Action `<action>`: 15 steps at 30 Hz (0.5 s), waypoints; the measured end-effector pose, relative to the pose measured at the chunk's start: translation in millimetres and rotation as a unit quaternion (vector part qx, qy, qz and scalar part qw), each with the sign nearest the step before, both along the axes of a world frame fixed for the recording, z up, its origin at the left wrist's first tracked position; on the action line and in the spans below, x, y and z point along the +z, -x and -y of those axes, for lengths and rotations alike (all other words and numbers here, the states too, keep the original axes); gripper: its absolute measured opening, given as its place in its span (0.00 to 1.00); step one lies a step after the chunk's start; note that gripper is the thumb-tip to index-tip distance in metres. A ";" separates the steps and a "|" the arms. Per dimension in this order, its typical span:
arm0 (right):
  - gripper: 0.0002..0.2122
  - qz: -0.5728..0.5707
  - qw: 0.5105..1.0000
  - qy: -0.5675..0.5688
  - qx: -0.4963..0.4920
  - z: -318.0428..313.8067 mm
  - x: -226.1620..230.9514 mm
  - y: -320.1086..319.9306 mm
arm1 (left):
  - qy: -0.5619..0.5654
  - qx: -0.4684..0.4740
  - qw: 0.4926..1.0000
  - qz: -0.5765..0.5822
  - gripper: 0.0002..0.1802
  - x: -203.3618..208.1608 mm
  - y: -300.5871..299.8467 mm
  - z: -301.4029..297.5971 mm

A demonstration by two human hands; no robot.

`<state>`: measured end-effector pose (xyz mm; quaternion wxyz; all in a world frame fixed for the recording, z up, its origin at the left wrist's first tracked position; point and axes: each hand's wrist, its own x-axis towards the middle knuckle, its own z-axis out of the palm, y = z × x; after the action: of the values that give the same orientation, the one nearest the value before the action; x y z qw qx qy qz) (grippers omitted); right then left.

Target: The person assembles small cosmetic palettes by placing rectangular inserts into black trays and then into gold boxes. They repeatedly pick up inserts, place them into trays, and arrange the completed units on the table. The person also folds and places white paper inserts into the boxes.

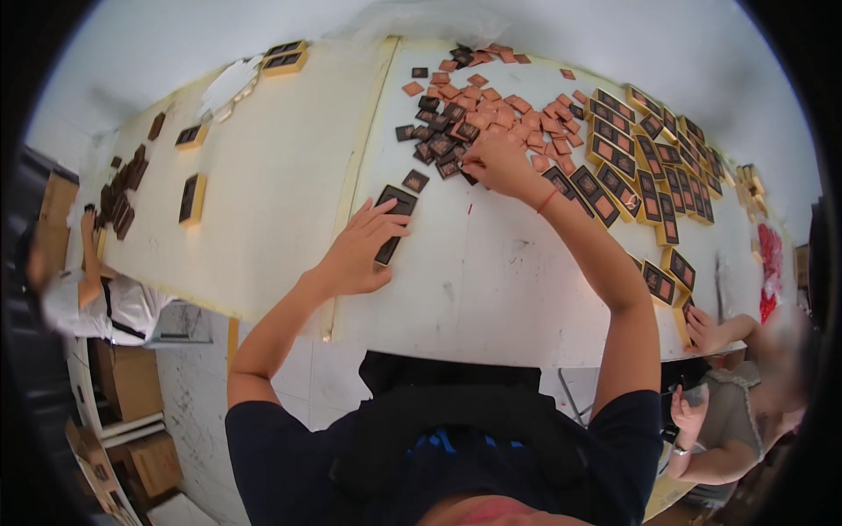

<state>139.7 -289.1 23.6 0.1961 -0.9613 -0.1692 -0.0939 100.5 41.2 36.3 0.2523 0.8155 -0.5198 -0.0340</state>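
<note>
My left hand (360,252) lies with fingers spread over the left side of a narrow box with a black insert (399,203), its fingertips touching the insert. A single dark square piece (416,181) rests just beyond that box. My right hand (502,167) reaches to the near edge of a heap of dark square pieces (438,140), thumb and fingers pinched together. What is between those fingertips is hidden. Behind and beside the dark ones spreads a large heap of copper-coloured square pieces (504,114).
Gold-sided boxes holding dark and copper squares (649,158) crowd the table's right side. A co-worker's hand (702,329) touches a box at the right edge. Another person (88,289) works at far left by brown pieces (123,188). Two gold boxes (192,200) stand on the left table.
</note>
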 end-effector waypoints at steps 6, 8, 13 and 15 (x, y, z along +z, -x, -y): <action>0.09 -0.103 0.949 -0.293 -0.054 -3.4 26.9 52.5 | 0.094 0.218 0.970 0.046 0.40 -7.8 43.6 -4.8; 0.11 -0.171 0.885 -0.430 -0.053 3.4 19.9 68.7 | 0.103 0.241 0.964 -0.050 0.42 -13.8 51.8 0.3; 0.11 -0.254 0.764 -0.577 -0.139 15.7 11.9 95.1 | 0.148 0.129 0.967 -0.161 0.41 -24.4 63.5 23.8; 0.12 -0.214 0.807 -0.536 -0.125 17.5 7.2 108.8 | 0.132 0.102 0.976 -0.143 0.41 -29.0 61.4 33.9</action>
<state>30.9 -306.6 30.8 0.6977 -0.7122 0.0762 0.0153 39.1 7.3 7.4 0.4318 0.8104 -0.3921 -0.0549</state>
